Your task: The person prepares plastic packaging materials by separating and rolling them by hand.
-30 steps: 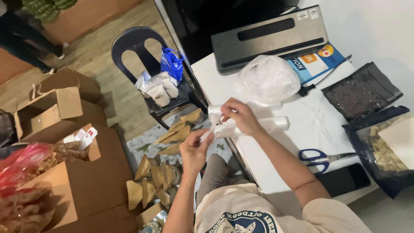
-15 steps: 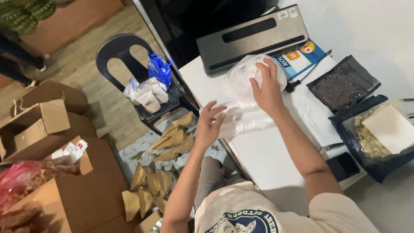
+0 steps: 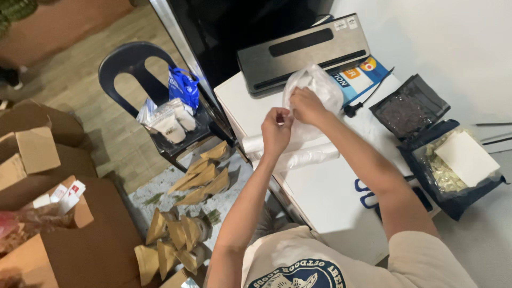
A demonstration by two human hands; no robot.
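Both my hands meet over a crumpled clear plastic bag [image 3: 320, 88] on the white table [image 3: 320, 197], just in front of a grey vacuum sealer [image 3: 304, 50]. My left hand [image 3: 276, 130] pinches the bag's near edge with fingers closed. My right hand [image 3: 306, 105] grips the same bag slightly farther back. A roll of clear plastic bags [image 3: 298, 154] lies on the table under my left wrist.
Blue-handled scissors [image 3: 367, 193] lie under my right forearm. Two open dark pouches [image 3: 408, 109] [image 3: 453, 170] sit at the right. A dark plastic chair [image 3: 154, 106] holds small packets and a blue bag. Brown paper pouches [image 3: 197, 181] and cardboard boxes [image 3: 37, 152] cover the floor.
My right hand pulled back from the top of the crumpled bag toward its near edge. My left hand rose from the table edge to join it on the bag.
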